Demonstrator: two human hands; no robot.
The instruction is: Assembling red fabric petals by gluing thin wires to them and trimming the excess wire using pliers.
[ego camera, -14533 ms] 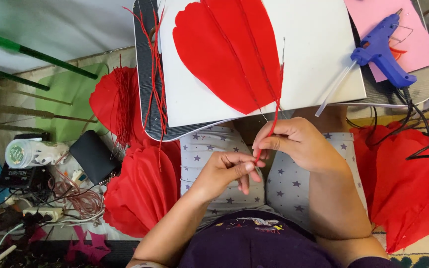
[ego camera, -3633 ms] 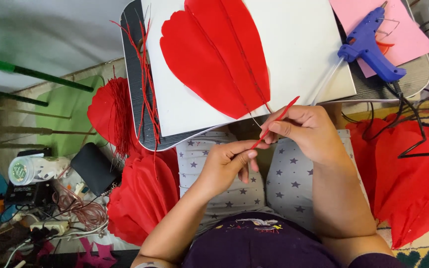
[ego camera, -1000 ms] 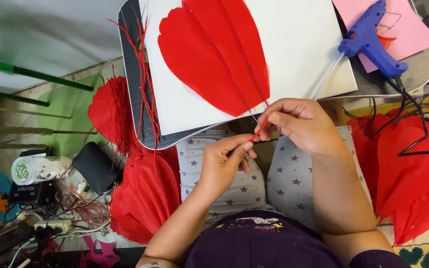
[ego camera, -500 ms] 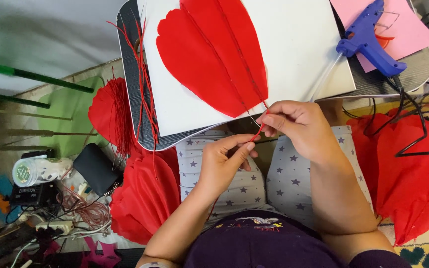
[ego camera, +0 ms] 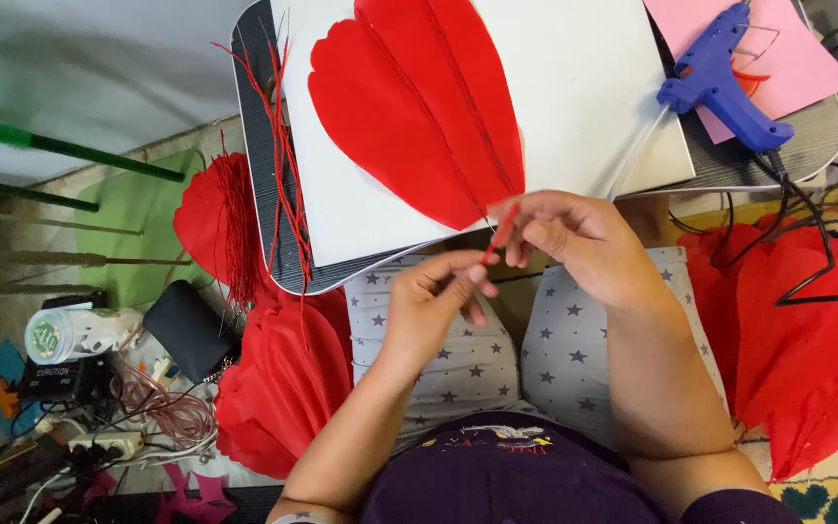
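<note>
Both hands meet over my lap, pinching one thin red paper-wrapped stick [ego camera: 501, 231]. My right hand [ego camera: 574, 238] grips its upper end with the fingertips. My left hand [ego camera: 434, 301] pinches the lower end between thumb and forefinger. Just above them a large red paper petal [ego camera: 419, 97] with dark ribs lies on a white sheet [ego camera: 584, 78], which rests on a dark lap tray [ego camera: 259, 194]. A bundle of loose red sticks [ego camera: 278, 165] lies along the tray's left edge.
A blue glue gun [ego camera: 725, 82] rests on pink paper [ego camera: 788, 58] at the tray's right, its black cord trailing down. Red paper flowers [ego camera: 283, 388] lie left and right of my legs. A power strip, wires, a round tub [ego camera: 75, 335] and green sticks clutter the left floor.
My hands have stayed together at the tray's front edge. The stick they hold now shows shorter and more upright than 3.6 s ago, when it slanted long toward the sheet.
</note>
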